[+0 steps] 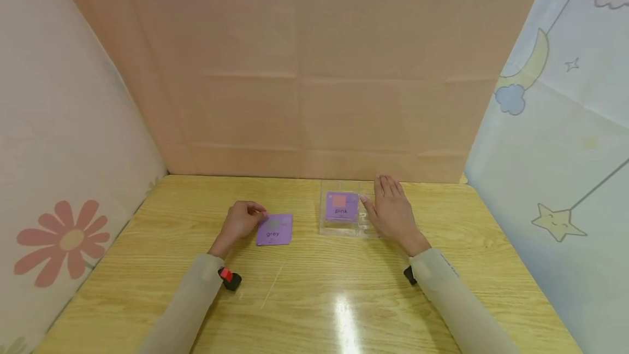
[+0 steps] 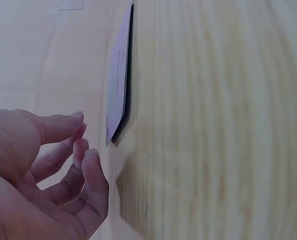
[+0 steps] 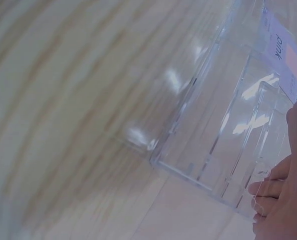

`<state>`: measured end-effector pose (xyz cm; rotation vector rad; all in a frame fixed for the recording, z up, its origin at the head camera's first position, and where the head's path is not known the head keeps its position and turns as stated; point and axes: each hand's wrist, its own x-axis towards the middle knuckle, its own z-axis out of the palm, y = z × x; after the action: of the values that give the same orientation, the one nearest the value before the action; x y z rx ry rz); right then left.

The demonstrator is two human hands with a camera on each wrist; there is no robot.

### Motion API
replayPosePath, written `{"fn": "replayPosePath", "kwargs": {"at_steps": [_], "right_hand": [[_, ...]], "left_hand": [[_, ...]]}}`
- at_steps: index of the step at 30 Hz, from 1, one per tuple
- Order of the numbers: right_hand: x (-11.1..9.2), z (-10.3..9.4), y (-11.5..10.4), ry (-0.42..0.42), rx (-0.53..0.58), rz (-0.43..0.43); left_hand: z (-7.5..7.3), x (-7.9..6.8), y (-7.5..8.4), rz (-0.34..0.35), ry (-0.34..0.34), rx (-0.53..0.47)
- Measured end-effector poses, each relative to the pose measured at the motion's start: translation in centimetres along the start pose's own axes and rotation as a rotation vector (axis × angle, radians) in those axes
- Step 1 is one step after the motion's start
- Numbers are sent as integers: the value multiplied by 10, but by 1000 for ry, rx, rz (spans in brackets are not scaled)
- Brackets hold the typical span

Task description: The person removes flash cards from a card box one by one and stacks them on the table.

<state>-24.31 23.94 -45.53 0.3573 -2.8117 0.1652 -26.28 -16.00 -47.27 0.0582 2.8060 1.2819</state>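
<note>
From my seat I see the person's left hand at the upper left corner of a purple card marked "grey", which lies on the wooden table to the left of a clear plastic box. In the left wrist view its fingers are loosely curled, thumb and forefinger tips close together, with nothing between them that I can make out; the card's near corner is just beside the fingertips, and I cannot tell whether they touch it. A second purple card, marked "pink", is within the larger, left part of the box. I have the right hand over the box's right side, fingers straight and side by side, the thumb spread toward the pink card. Beyond the table's far edge, a tan sheet hangs as a backdrop.
</note>
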Motion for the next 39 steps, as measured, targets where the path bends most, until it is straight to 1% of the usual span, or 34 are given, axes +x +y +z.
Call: {"fn": "replayPosePath", "kwargs": {"at_steps": [8,14,21,26,32,36,39], "right_hand": [[0,1,-1,-7,-4,5],[0,-1,-1,-19,-6,9],[-1,-1,-2,-20,-7,9],[-1,-1,-1,-18,-3,12],[-1,-2,-1,-13,-3,11],[0,-2,-1,-14,-3,13],[0,-3,-1,-9,-10,12]], "left_hand": [[-2,0,3,19,-23,-37],[-4,0,11,29,-42,-70],[-1,-2,19,87,-96,-80],[0,-2,27,120,-113,-82],[1,-2,39,131,-127,-93],[1,-4,47,141,-136,-75],[2,-4,54,165,-135,-56]]}}
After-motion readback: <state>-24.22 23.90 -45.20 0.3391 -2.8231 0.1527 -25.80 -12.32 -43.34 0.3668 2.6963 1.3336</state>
